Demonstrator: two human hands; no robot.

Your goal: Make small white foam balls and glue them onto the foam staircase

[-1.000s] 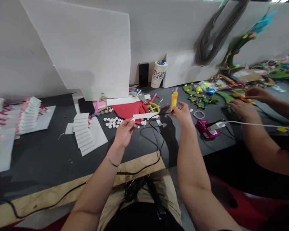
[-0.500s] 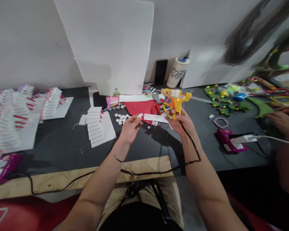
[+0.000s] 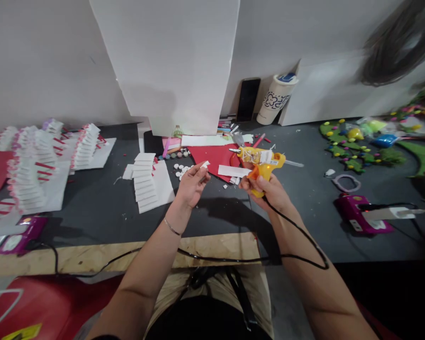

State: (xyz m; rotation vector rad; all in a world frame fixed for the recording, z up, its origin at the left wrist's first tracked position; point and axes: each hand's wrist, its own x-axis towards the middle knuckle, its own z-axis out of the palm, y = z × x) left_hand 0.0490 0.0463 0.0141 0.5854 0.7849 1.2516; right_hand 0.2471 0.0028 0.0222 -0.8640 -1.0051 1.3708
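Observation:
My right hand [image 3: 265,191] is wrapped round the handle of a yellow hot glue gun [image 3: 264,158]. Its nozzle points left, a clear glue stick [image 3: 293,164] sticks out at the back, and an orange light glows on its body. Between the thumb and fingers of my left hand [image 3: 192,185] is a small white piece [image 3: 206,164], just left of the nozzle and apart from it. Beneath the hands lie red felt-like sheet [image 3: 208,156], a white strip [image 3: 233,171] and white scraps. White discs [image 3: 179,167] are beside my left hand.
Stacked white pieces [image 3: 145,182] rest on a white board, with more rows [image 3: 38,174] at far left. A phone [image 3: 248,99] and a cup [image 3: 276,100] stand behind. Purple power strips [image 3: 363,215] sit at both sides. The gun's black cord [image 3: 216,259] crosses the table's front edge.
My right hand has turned the glue gun so its nozzle points left, toward the white piece. The view has shifted, and the other person's hand at right is out of sight.

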